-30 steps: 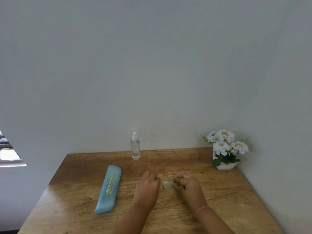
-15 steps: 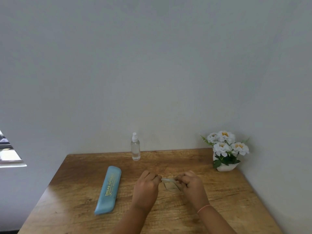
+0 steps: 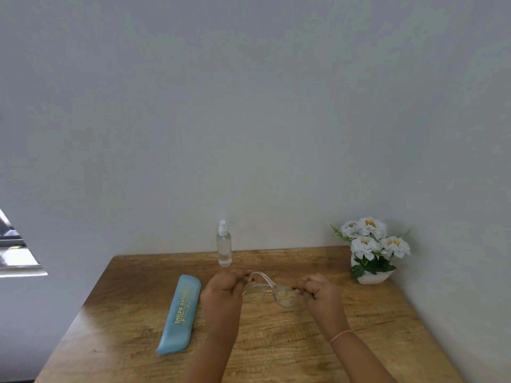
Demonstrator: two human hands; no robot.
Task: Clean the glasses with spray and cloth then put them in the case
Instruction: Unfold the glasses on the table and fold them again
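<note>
Presently noted: clear-framed glasses (image 3: 269, 290) held just above the wooden table (image 3: 387, 327), centre, between both hands. Left hand (image 3: 225, 288) pinching the left end of the frame; right hand (image 3: 318, 293) pinching the right end. Blue case (image 3: 179, 313) lying shut, left of the hands. Spray bottle (image 3: 224, 247) upright at the far edge, untouched. Flower pot (image 3: 370, 252) far right. No cloth discernible. Judged stage: glasses in hand, cleaning not begun. Next move requires freeing one hand to fetch the spray while keeping hold of the frame.
</note>
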